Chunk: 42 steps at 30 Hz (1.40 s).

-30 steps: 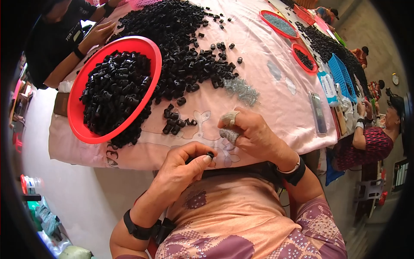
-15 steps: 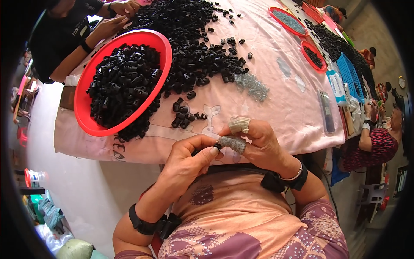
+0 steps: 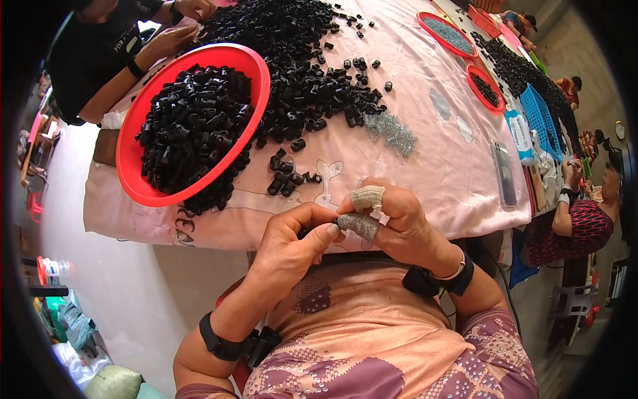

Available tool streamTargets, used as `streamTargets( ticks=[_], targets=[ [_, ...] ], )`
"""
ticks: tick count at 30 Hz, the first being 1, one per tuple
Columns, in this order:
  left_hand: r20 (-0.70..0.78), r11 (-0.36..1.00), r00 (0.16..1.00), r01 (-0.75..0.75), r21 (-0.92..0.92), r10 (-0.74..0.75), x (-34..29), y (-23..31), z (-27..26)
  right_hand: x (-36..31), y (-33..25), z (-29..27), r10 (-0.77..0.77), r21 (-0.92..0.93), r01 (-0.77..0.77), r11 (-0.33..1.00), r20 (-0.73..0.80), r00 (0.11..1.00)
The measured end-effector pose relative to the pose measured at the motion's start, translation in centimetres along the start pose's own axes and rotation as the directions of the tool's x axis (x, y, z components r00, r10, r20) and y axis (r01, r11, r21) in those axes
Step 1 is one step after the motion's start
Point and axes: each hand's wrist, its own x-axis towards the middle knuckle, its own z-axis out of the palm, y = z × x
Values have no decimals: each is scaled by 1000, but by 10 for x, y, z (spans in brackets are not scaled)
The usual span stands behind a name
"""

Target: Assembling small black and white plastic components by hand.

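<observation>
My left hand [image 3: 296, 238] is closed, with its thumb and forefinger pinching a small black plastic part that is mostly hidden. Dark plastic [image 3: 304, 233] also shows inside its curled fingers. Against those fingertips press the bent fingers of my right hand [image 3: 405, 223], which wear a ribbed cream finger cover [image 3: 367, 197] and a grey speckled one [image 3: 359, 226]. What the right fingers grip is hidden. Just beyond the hands lies a small group of black plastic parts [image 3: 284, 181]. Farther off is a heap of thin metal springs [image 3: 392, 135].
A red basin [image 3: 260, 100] full of black parts stands at the left, beside a big black pile [image 3: 286, 66] on the pink cloth [image 3: 425, 179]. At the right are a phone [image 3: 504, 173], a blue basket [image 3: 541, 120] and red trays. Other people sit around the table.
My hands stay together in nearly the same place. The black part between the fingertips is less visible now. The view has shifted slightly.
</observation>
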Motion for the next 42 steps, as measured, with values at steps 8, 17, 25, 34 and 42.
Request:
streamTargets(
  ticks=[8,17,25,34,42],
  targets=[
    [14,994,1000,29,-109,-28,0,0,-1,-2,2,-2,-62,-64,64,996,38,997],
    [18,986,999,50,-158,-48,-2,-3,1,1,-12,-2,-58,-136,66,988,63,996],
    [7,990,999,42,-131,-41,-3,0,0,0,-13,2,-7,-130,8,991,8,1000],
    [72,985,996,60,-161,-49,-2,2,0,0,0,3,102,72,-103,992,21,995],
    [227,996,972,69,-64,-53,-8,7,4,21,13,4,67,-362,-69,929,-19,998]
  ],
)
